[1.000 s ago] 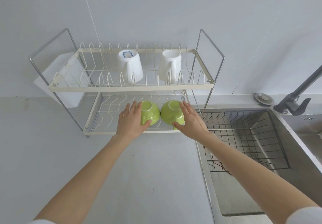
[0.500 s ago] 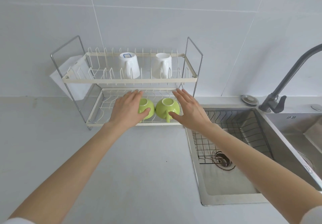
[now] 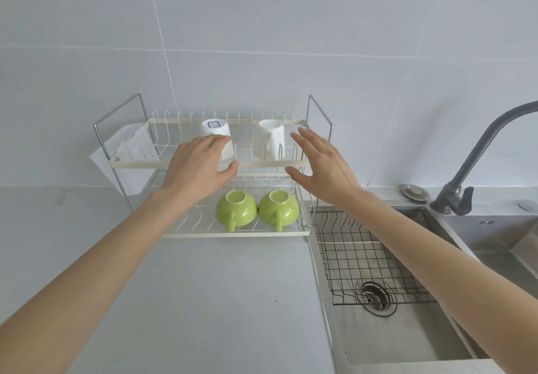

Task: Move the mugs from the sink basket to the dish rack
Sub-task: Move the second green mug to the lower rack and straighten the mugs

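Fingers (image 3: pixel 305 140) of the right hand (image 3: pixel 320 167) are spreading free; the left hand (image 3: pixel 198 167) is resting on a white mug (image 3: pixel 214 130). All four mugs are sitting in the rack (image 3: pixel 203 165), basket (image 3: pixel 364 257) emptied; likely only withdrawing remains.

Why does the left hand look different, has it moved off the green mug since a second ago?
Yes. The left hand has risen from the left green mug on the dish rack's lower shelf to the labelled white mug on the upper shelf.

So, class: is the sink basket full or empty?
Empty. The sink basket shows only bare wire grid; both green mugs sit upside down on the dish rack.
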A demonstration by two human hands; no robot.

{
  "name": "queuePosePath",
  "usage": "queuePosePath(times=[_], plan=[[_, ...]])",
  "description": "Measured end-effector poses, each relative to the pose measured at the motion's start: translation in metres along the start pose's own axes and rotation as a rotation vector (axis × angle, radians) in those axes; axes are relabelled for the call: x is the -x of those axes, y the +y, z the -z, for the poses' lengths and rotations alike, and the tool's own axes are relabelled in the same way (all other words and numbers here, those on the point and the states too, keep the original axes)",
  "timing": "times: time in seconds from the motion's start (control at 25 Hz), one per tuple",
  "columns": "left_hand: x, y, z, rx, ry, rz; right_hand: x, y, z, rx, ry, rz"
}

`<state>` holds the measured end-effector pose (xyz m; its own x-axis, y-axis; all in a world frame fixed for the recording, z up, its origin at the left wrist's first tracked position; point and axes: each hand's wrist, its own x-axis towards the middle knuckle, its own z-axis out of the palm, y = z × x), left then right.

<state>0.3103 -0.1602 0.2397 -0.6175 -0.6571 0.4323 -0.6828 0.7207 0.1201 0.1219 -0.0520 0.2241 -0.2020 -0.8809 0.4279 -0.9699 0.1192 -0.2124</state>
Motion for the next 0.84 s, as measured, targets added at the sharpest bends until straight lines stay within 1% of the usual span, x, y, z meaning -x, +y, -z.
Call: queuePosePath(times=[0.12, 0.32, 0.52, 0.68, 0.84], plan=[[-0.022, -0.009, 0.008, 0.006, 0.011, 0.022, -0.022, -0.001, 0.009, -0.026, 0.004, -0.034], [-0.061, -0.032, 0.006, 0.083, -0.070, 0.127, -0.065, 0.000, 0.013, -0.112, -0.051, -0.110], [-0.090, -0.058, -0.012, 0.205, -0.196, 0.202, -0.106, 0.004, 0.004, -0.130, -0.206, -0.139], [-0.109, -0.068, -0.029, 0.237, -0.277, 0.233, -0.130, 0.004, -0.013, -0.137, -0.332, -0.175], [-0.123, -0.072, -0.038, 0.245, -0.298, 0.249, -0.143, 0.005, -0.022, -0.114, -0.362, -0.174]])
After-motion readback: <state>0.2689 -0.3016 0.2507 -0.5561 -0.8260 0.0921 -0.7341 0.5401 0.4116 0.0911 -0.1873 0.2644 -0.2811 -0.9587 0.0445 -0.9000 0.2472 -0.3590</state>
